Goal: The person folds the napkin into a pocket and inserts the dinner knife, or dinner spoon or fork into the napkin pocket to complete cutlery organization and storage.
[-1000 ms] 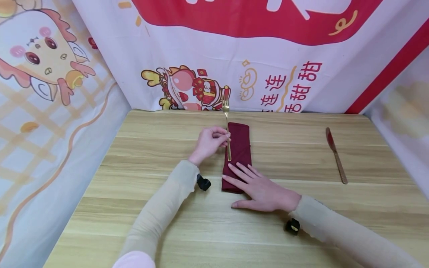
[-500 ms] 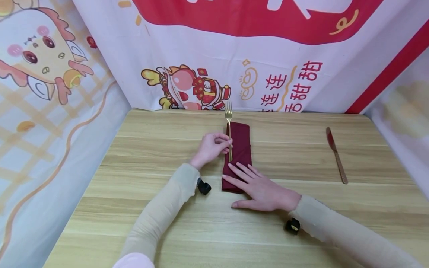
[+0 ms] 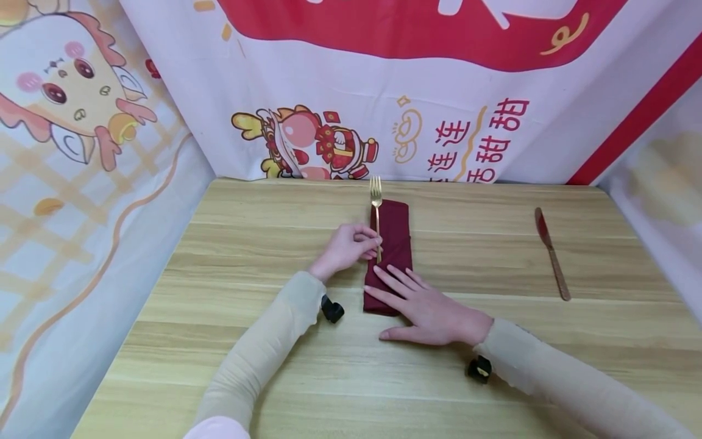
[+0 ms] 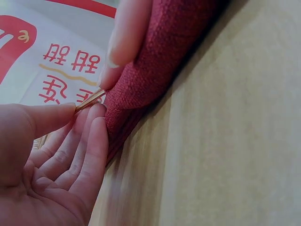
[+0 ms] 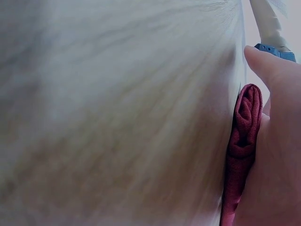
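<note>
**Fork halfway into the napkin, knife waiting**

While the left hand (image 3: 347, 247) pinches the gold fork (image 3: 376, 214) by its lower handle at centre frame, the tines poke out past the top edge of the folded maroon napkin (image 3: 396, 235). The handle seems to be sliding into the fold; the left wrist view shows metal meeting cloth. Just below, the right hand (image 3: 429, 310) lies flat, fingers straight, pressing the napkin's lower end to the wooden table (image 3: 247, 213). Over at right, the knife (image 3: 551, 253) lies untouched, well apart. My read: fork nearly seated, knife left to do.
</note>
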A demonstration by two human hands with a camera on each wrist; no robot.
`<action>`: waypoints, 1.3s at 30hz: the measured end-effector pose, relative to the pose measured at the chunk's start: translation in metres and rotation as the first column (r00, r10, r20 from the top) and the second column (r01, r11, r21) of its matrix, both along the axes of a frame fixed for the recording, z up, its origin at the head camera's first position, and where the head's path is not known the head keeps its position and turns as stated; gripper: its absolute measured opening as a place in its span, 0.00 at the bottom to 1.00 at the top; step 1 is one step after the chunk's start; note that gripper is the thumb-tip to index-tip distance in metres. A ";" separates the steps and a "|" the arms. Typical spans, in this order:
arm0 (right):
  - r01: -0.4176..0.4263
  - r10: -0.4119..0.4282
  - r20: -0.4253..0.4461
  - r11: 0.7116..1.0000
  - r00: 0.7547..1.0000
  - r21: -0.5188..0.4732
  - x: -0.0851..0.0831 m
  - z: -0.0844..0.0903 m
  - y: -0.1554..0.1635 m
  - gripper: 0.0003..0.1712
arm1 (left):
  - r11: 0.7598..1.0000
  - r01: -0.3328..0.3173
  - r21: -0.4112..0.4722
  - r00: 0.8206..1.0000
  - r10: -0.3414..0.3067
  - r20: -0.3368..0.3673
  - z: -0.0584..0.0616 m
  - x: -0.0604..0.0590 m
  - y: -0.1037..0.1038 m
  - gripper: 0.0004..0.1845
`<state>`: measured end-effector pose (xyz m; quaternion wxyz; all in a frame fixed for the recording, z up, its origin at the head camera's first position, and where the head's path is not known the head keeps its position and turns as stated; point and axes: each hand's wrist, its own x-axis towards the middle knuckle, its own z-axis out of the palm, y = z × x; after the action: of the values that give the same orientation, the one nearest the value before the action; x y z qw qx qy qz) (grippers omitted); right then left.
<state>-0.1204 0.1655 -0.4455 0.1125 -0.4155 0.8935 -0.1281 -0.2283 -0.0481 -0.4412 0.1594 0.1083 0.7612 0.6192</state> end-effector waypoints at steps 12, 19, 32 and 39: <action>-0.019 0.019 -0.016 1.000 1.000 -0.005 0.001 0.001 0.001 0.48 | 0.983 0.079 -0.164 0.995 -0.089 -0.054 0.000 0.001 0.001 0.09; -0.012 0.012 -0.008 1.000 1.000 -0.006 0.001 0.002 0.001 0.49 | 0.984 0.109 -0.138 0.992 -0.117 -0.052 0.003 -0.004 0.001 0.15; -0.002 0.002 0.005 1.000 1.000 -0.011 0.001 0.001 0.001 0.49 | 0.999 -0.015 -0.033 1.000 0.014 -0.027 0.005 -0.020 0.007 0.13; -0.016 0.015 -0.018 1.000 1.000 -0.022 0.001 0.001 0.001 0.49 | 0.998 -0.050 -0.034 0.999 0.050 -0.009 0.006 -0.025 0.006 0.12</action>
<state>-0.1195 0.1663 -0.4450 0.1007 -0.4248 0.8897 -0.1335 -0.2532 -0.0423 -0.4355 0.1427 0.0892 0.7748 0.6094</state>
